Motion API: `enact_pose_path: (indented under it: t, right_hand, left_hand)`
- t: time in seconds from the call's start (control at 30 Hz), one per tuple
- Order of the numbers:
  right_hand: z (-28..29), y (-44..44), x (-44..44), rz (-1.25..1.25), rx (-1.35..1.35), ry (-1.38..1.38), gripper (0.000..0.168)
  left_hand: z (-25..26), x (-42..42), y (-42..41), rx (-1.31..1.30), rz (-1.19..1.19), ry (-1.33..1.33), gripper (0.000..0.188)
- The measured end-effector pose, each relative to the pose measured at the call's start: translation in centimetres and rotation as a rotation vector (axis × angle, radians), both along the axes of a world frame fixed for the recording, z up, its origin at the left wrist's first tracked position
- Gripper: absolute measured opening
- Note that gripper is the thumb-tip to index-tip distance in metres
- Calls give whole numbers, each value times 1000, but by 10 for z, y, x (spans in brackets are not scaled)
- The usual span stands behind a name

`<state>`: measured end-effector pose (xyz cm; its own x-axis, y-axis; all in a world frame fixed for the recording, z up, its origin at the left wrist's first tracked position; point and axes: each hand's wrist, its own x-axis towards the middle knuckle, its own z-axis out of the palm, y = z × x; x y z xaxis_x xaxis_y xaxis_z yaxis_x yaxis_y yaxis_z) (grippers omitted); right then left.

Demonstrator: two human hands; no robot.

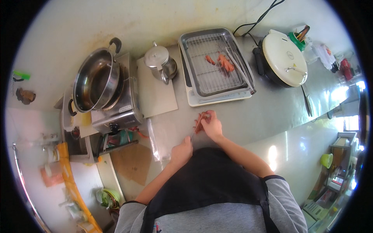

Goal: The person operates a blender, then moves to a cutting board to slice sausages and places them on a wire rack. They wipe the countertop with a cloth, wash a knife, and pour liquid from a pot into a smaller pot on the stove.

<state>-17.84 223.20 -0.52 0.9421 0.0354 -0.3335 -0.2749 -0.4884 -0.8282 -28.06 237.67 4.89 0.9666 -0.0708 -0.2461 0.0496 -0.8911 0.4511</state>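
Observation:
My left hand [182, 151] grips the handle of a small knife, mostly hidden in the fist. Its thin blade [199, 122] points away from me and lies along a reddish, scored sausage-like piece [197, 125] on the steel counter [233, 125]. With bent fingers, my right hand [212, 125] holds that piece from the right side. Beyond my hands, a metal tray [191, 70] with a wire rack carries similar reddish pieces [225, 63]. Metal tongs [240, 70] rest along the tray's right side.
Under the tray is a white flat appliance [198, 102]. A steel pot [96, 80] tilts on a gas stove [118, 119] at left. Beside it stands a lidded metal pitcher [158, 62]. To the right are a round electric griddle [284, 59] and scissors [306, 102].

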Motion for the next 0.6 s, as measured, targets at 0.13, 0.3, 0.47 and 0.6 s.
enact_pose_path:
  t: [0.13, 0.3, 0.47, 0.6]
  right_hand:
    - [-5, 2, 0, 2, -4, -9, 45]
    - [-13, 4, 2, -20, 37, 1, 44]
    - [-3, 4, 2, -15, 48, 2, 43]
    - [-12, 2, 1, -25, 74, -1, 43]
  left_hand:
    - [3, 0, -4, 41, -9, 16, 16]
    - [11, 5, -10, 86, -19, 83, 13]
    - [19, 11, -12, 91, -43, 151, 16]
    - [30, 23, -14, 140, -80, 204, 20]
